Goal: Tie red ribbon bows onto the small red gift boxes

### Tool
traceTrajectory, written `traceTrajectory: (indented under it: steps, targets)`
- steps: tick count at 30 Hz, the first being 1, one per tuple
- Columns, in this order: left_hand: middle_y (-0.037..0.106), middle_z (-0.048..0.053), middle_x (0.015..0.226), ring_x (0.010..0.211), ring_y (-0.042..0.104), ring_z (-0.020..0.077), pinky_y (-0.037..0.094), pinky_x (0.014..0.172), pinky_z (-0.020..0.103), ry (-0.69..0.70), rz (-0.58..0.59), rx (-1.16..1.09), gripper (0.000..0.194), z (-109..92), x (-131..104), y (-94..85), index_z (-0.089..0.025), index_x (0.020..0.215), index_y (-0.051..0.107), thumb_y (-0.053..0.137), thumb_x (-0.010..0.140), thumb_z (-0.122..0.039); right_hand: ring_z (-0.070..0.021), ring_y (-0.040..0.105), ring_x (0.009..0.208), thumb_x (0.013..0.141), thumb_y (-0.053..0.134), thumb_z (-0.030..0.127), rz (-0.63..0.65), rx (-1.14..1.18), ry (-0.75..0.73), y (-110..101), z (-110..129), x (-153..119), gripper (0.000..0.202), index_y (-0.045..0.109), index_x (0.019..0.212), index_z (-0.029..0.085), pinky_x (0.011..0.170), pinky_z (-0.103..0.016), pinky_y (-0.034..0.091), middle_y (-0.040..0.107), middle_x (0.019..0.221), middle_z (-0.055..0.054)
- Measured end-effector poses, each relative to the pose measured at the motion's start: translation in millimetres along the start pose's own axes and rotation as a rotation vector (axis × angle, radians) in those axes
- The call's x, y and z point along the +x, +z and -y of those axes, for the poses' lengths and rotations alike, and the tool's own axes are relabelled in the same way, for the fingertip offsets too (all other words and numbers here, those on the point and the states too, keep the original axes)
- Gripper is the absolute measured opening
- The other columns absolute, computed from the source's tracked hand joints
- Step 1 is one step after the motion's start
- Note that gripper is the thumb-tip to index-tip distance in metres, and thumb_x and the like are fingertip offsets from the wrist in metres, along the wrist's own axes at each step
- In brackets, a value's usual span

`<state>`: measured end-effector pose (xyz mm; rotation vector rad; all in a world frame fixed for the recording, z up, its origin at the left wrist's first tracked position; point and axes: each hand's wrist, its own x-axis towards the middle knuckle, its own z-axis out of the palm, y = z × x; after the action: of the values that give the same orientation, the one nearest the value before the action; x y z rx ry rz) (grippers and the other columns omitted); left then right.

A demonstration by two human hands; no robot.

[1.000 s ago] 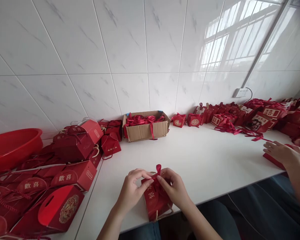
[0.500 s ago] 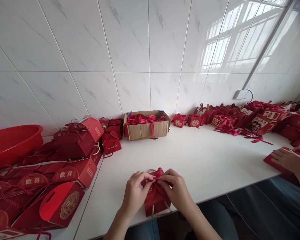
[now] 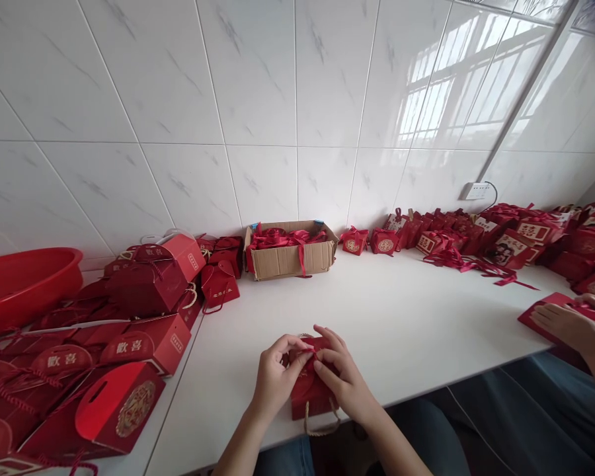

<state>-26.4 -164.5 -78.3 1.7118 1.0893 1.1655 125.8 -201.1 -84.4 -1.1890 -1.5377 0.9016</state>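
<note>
A small red gift box (image 3: 311, 404) with beige rope handles stands at the table's front edge between my hands. A red ribbon (image 3: 308, 348) lies across its top. My left hand (image 3: 276, 370) pinches the ribbon between thumb and index finger. My right hand (image 3: 341, 373) comes from the other side, its thumb and a finger closed on the ribbon by the knot, the upper fingers raised. My fingers hide much of the ribbon and the box top.
Red gift boxes (image 3: 143, 344) are piled at left by a red basin (image 3: 27, 291). A cardboard box (image 3: 292, 263) of ribbons stands at the wall. More boxes (image 3: 515, 241) crowd the back right. At right, a co-worker's hands (image 3: 565, 324) rest on a red box (image 3: 538, 307).
My right hand has lifted its upper fingers, and the loop that stood up above the box no longer shows. The gift box has shifted slightly. The co-worker's hands have moved a little.
</note>
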Motion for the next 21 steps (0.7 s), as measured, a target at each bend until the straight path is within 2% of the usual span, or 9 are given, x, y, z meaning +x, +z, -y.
traceTrajectory:
  steps: [3,7,11,13,16,18,21]
  targets:
    - [0.062,0.001,0.08,0.069,0.058,0.0136,0.049,0.064,0.025,0.074,-0.058,0.099,0.011,-2.9,-3.9,-0.8,-0.019,0.084,0.056,0.058,0.083,-0.03,-0.0265,0.025,0.136,0.087,0.05,0.038,-0.119,0.04,0.012,8.3,-6.1,-1.2,0.024,0.064,0.078,0.02,0.109,-0.053,0.022,0.045,0.139,-0.01]
    - [0.065,0.005,0.09,0.089,0.059,0.0182,0.05,0.079,0.031,0.207,0.066,0.172,0.009,-6.3,-9.4,-6.0,-0.022,0.089,0.065,0.058,0.084,-0.025,-0.0277,0.028,0.134,0.087,0.05,0.036,-0.22,0.014,0.024,16.8,-4.8,-5.7,0.024,0.067,0.08,0.021,0.107,-0.053,0.026,0.046,0.138,-0.01]
    - [0.067,0.004,0.084,0.087,0.06,0.0178,0.051,0.08,0.03,0.197,0.101,0.134,0.012,-5.9,-8.4,-10.6,-0.022,0.084,0.068,0.056,0.084,-0.02,-0.0279,0.041,0.124,0.09,0.044,0.036,-0.269,-0.088,0.053,10.3,6.0,-13.5,0.028,0.068,0.083,0.023,0.1,-0.051,0.033,0.054,0.129,-0.009]
    - [0.066,0.004,0.085,0.086,0.061,0.0171,0.051,0.08,0.029,0.167,0.145,0.107,0.012,-7.4,-6.7,-14.0,-0.022,0.082,0.067,0.056,0.084,-0.018,-0.0265,0.049,0.114,0.091,0.041,0.033,-0.246,-0.163,0.056,1.4,11.3,-15.6,0.026,0.066,0.094,0.026,0.095,-0.049,0.037,0.058,0.123,-0.008]
    - [0.065,0.004,0.087,0.087,0.061,0.0162,0.05,0.082,0.029,0.12,0.232,0.093,0.012,-13.2,-4.9,-19.7,-0.022,0.083,0.066,0.055,0.084,-0.016,-0.0239,0.056,0.098,0.085,0.048,0.024,-0.087,-0.303,-0.009,-12.0,16.0,-12.4,0.028,0.06,0.11,0.028,0.087,-0.044,0.042,0.064,0.11,-0.006]
    - [0.064,0.003,0.09,0.088,0.061,0.0158,0.05,0.082,0.028,0.096,0.274,0.1,0.013,-17.9,-4.1,-22.5,-0.022,0.083,0.065,0.053,0.084,-0.016,-0.0231,0.057,0.09,0.083,0.051,0.02,-0.006,-0.387,-0.056,-18.4,17.6,-7.5,0.029,0.06,0.109,0.027,0.083,-0.042,0.042,0.067,0.098,-0.005]
    - [0.063,0.003,0.092,0.088,0.061,0.0159,0.05,0.081,0.029,0.086,0.294,0.109,0.015,-23.1,-3.1,-23.5,-0.022,0.086,0.065,0.051,0.085,-0.017,-0.0225,0.056,0.083,0.084,0.049,0.019,-0.025,-0.483,-0.105,-25.8,21.9,-2.6,0.024,0.062,0.103,0.024,0.079,-0.04,0.042,0.068,0.084,-0.005]
